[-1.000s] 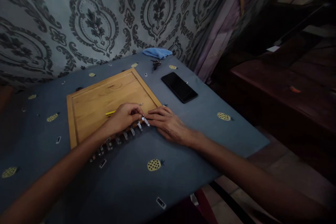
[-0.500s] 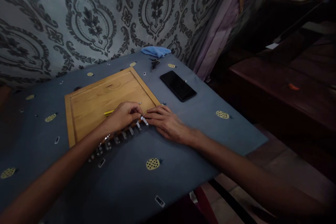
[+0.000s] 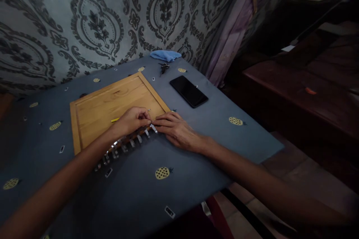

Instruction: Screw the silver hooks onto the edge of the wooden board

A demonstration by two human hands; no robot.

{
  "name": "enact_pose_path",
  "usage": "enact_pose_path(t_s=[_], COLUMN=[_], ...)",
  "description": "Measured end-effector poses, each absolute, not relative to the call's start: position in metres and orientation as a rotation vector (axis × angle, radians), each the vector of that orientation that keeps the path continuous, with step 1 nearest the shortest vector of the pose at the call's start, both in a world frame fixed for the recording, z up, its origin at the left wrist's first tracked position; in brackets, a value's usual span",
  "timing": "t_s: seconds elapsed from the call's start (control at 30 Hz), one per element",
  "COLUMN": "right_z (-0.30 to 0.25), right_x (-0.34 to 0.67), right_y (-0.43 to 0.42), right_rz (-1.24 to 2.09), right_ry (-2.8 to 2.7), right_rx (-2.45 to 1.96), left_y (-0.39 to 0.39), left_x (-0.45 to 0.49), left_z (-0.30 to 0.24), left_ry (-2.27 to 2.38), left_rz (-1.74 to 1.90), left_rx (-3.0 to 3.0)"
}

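Note:
A framed wooden board (image 3: 112, 101) lies on the table, and several shiny metal clips (image 3: 139, 139) stick out along its near edge. At the near right corner my left hand (image 3: 134, 120) is closed in a pinch at the top of the end metal clip (image 3: 153, 128); what its fingertips hold is too small to make out. My right hand (image 3: 179, 130) rests flat beside that clip, fingers stretched out and touching it, thumb hidden. A yellow stick-like thing (image 3: 115, 120) lies on the board, partly covered by my left hand.
A black phone (image 3: 189, 91) lies right of the board. Behind it are a small dark object, perhaps keys (image 3: 164, 68), and a folded blue cloth (image 3: 165, 55). The blue tablecloth (image 3: 196, 171) has pineapple prints. A patterned curtain (image 3: 112, 15) hangs along the back.
The view has shifted very slightly. Both hands stay at the same clip with almost the same hold.

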State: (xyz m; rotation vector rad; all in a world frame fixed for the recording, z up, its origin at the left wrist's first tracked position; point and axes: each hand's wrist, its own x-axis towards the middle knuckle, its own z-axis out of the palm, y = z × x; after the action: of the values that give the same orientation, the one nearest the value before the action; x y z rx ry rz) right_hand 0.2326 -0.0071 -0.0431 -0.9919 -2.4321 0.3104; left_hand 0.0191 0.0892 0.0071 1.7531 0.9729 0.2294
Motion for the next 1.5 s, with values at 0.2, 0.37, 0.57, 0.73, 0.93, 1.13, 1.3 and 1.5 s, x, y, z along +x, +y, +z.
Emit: enact_pose_path(t_s=[0.2,0.37,0.57,0.73,0.93,1.13,1.3,1.5], right_z=[-0.044,-0.045,-0.043,-0.042,-0.041,-0.039,-0.038,-0.041], right_x=[0.232,0.232,0.233,0.232,0.231,0.231,0.232,0.231], right_y=[-0.007,-0.006,-0.007,-0.007,-0.007,-0.007,-0.007,-0.007], right_rz=[0.301,0.316,0.34,0.3,0.312,0.348,0.371,0.328], right_ry=[-2.423,-2.419,-2.425,-2.44,-2.442,-2.425,-2.418,-2.414], right_rx=[-0.985,-0.993,-0.994,-1.002,-1.015,-1.026,-1.016,-1.012], left_y=[0.089,0.09,0.089,0.09,0.081,0.058,0.061,0.077], left_x=[0.02,0.02,0.02,0.02,0.009,-0.005,-0.004,0.002], left_z=[0.007,0.004,0.005,0.005,0.013,0.013,0.01,0.016], left_ry=[0.97,0.964,0.95,0.96,0.952,1.059,1.132,0.984], left_rz=[0.243,0.239,0.23,0.246,0.299,0.443,0.366,0.165], left_rx=[1.755,1.771,1.792,1.812,1.874,2.054,2.347,2.56])
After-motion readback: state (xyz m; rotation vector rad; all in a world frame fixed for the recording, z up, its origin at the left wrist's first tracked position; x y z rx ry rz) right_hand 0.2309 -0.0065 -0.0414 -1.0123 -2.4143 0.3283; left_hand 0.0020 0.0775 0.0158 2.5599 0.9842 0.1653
